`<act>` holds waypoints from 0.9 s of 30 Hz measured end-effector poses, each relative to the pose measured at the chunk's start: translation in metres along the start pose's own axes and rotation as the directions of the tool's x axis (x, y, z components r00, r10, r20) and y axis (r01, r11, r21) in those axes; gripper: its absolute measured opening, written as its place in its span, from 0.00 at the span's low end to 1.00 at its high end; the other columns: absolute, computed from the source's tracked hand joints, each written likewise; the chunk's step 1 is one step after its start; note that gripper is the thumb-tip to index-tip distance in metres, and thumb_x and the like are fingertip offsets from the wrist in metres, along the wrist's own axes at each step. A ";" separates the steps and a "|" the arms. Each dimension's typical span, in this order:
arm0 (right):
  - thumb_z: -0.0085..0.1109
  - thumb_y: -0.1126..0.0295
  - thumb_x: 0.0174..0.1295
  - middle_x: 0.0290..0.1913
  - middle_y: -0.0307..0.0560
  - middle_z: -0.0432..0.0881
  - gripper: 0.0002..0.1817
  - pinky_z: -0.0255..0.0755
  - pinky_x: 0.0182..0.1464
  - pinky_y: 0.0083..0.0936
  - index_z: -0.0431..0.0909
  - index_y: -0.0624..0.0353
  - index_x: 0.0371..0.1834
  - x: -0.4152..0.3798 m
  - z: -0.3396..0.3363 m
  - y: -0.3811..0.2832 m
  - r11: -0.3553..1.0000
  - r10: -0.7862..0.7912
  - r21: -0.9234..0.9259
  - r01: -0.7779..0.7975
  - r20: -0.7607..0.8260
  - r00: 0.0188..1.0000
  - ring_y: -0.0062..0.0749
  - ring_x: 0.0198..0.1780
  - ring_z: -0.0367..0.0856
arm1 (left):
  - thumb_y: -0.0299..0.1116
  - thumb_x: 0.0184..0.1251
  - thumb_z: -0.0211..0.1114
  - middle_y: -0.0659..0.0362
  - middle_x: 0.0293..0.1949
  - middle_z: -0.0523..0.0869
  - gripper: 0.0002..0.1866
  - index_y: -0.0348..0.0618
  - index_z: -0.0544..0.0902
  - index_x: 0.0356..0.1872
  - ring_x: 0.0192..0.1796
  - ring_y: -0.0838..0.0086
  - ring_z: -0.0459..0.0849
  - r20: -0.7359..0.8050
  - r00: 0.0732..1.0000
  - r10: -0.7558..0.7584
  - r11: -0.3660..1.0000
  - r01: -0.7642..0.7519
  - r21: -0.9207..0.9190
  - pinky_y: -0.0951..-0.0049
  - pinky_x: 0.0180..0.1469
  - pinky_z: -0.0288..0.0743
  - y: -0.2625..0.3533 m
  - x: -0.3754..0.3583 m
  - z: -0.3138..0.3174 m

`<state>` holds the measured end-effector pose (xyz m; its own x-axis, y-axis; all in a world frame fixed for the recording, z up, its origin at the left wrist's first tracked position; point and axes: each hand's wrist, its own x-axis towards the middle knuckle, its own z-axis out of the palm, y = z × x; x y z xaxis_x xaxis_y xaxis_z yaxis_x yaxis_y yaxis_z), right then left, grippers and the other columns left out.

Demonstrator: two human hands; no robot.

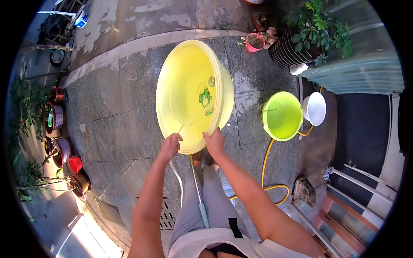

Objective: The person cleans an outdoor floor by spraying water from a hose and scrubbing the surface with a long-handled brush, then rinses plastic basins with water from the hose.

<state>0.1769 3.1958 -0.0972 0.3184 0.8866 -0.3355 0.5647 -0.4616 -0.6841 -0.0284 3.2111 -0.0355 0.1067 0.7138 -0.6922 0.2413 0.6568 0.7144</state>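
Note:
A large yellow plastic basin (185, 86) with a green printed picture inside is tipped up on its edge in front of me, its inside facing me. My left hand (170, 146) grips its lower rim at the left, and my right hand (214, 142) grips the lower rim at the right. A thin stream of water runs off the rim between my hands. A metal pole with a teal handle (198, 189) leans against my legs under the basin.
A lime-green bucket (282, 116) and a white bowl (315, 108) stand to the right, with a yellow hose (263, 172) curling on the stone paving. Potted plants line the left edge (58, 148) and the top right (297, 47). A drain grate (167, 215) lies by my left leg.

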 end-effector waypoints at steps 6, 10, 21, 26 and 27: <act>0.68 0.62 0.50 0.36 0.69 0.81 0.36 0.74 0.41 0.49 0.62 0.69 0.58 -0.003 0.004 -0.001 1.000 -0.006 0.011 0.006 -0.005 1.000 0.65 0.39 0.79 | 0.42 0.69 0.43 0.52 0.18 0.76 0.20 0.36 0.77 0.29 0.17 0.69 0.73 -0.326 0.944 -0.041 0.999 0.040 -0.009 0.67 0.21 0.65 -0.055 0.020 -0.026; 0.68 0.63 0.51 0.39 0.69 0.80 0.35 0.73 0.42 0.47 0.62 0.69 0.58 0.000 0.001 0.002 0.997 0.067 0.023 -0.068 0.031 0.997 0.65 0.41 0.79 | 0.42 0.67 0.41 0.39 0.34 0.81 0.22 0.32 0.78 0.31 0.40 0.46 0.80 -0.287 0.958 0.005 0.934 0.098 0.343 0.56 0.43 0.71 -0.101 0.028 -0.059; 0.67 0.60 0.52 0.38 0.67 0.81 0.35 0.74 0.41 0.46 0.63 0.68 0.58 0.002 -0.005 -0.001 0.999 0.043 -0.006 -0.043 0.026 0.999 0.63 0.41 0.80 | 0.47 0.68 0.42 0.48 0.36 0.84 0.22 0.40 0.79 0.38 0.38 0.52 0.81 -0.015 0.997 -0.076 0.819 0.072 0.569 0.58 0.43 0.72 -0.064 -0.009 -0.049; 0.65 0.59 0.53 0.45 0.63 0.80 0.38 0.74 0.45 0.46 0.60 0.59 0.65 0.006 0.003 -0.028 0.995 -0.065 0.076 0.064 0.006 0.998 0.60 0.45 0.80 | 0.45 0.71 0.47 0.64 0.17 0.70 0.18 0.42 0.76 0.31 0.19 0.80 0.66 0.030 0.991 -0.128 0.958 0.116 0.263 0.74 0.22 0.60 -0.059 -0.010 -0.034; 0.65 0.61 0.52 0.46 0.61 0.80 0.35 0.74 0.48 0.43 0.63 0.60 0.63 0.014 0.003 -0.037 0.986 -0.106 0.131 0.108 -0.024 0.994 0.57 0.48 0.79 | 0.45 0.71 0.46 0.62 0.18 0.72 0.18 0.42 0.76 0.32 0.20 0.79 0.69 0.031 0.987 -0.159 0.961 0.148 0.236 0.74 0.23 0.63 -0.059 -0.010 -0.034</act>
<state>0.1582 3.2253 -0.0780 0.2749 0.9295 -0.2458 0.4914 -0.3556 -0.7950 -0.0768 3.1736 -0.0665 0.0965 0.5923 -0.7999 0.4749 0.6789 0.5600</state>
